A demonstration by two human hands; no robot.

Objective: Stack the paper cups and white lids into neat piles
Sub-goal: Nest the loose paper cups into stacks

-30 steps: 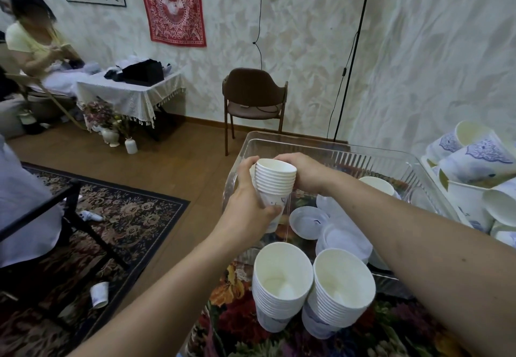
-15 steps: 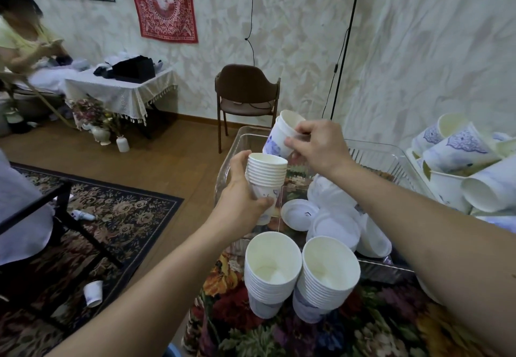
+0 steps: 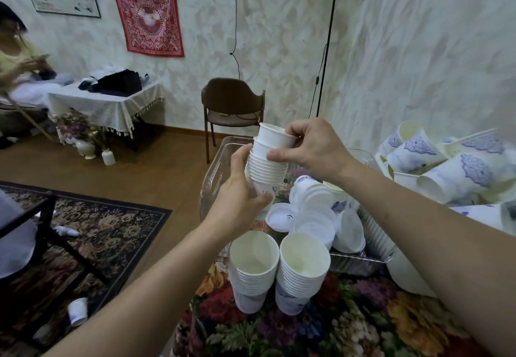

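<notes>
Above the clear plastic bin (image 3: 215, 178) on the flower-patterned counter (image 3: 349, 326), the left hand (image 3: 240, 203) grips a nested stack of white paper cups (image 3: 265, 172), mouths up, long axis leaning slightly left. The right hand (image 3: 312, 147) pinches a single white paper cup (image 3: 275, 138), tilted mouth-left, seated in the stack's top.

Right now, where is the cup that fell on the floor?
In the head view, the fallen cup lies at lower left on the patterned rug, left of the person's left forearm.
</notes>
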